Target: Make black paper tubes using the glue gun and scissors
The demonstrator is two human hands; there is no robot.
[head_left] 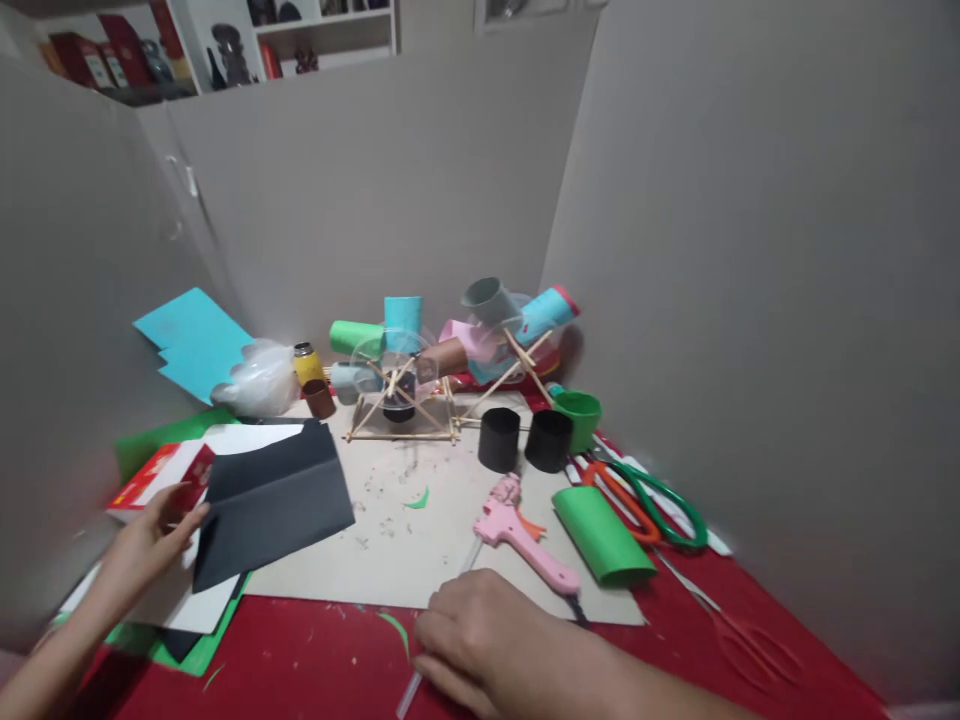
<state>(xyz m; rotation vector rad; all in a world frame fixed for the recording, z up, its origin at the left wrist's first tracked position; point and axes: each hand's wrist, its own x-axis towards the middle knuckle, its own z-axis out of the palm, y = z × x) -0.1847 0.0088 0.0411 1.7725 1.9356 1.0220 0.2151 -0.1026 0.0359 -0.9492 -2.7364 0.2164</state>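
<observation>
In the head view, my right hand (487, 640) is curled around a clear glue stick (411, 695). The stick's upper end runs into the back of a pink hot glue gun (525, 550), which lies on a pale board. My left hand (154, 545) reaches over a pile of papers at the left, thumb and fingers apart beside a red and white packet (161, 475). Its fingertips come close to a folded black sheet (277, 500); whether they touch it is unclear. Two black paper tubes (499, 440) stand beyond the gun, and a green tube (604, 537) lies to its right.
Two stick-framed wheels with coloured paper cups, the nearer wheel (395, 370) at the centre, stand at the back of the board (300, 570). Scissors with green handles (675, 515) and red scissors (750, 640) lie right. A yellow bottle (307, 365) and blue sheets (199, 345) are back left. Grey walls enclose the table.
</observation>
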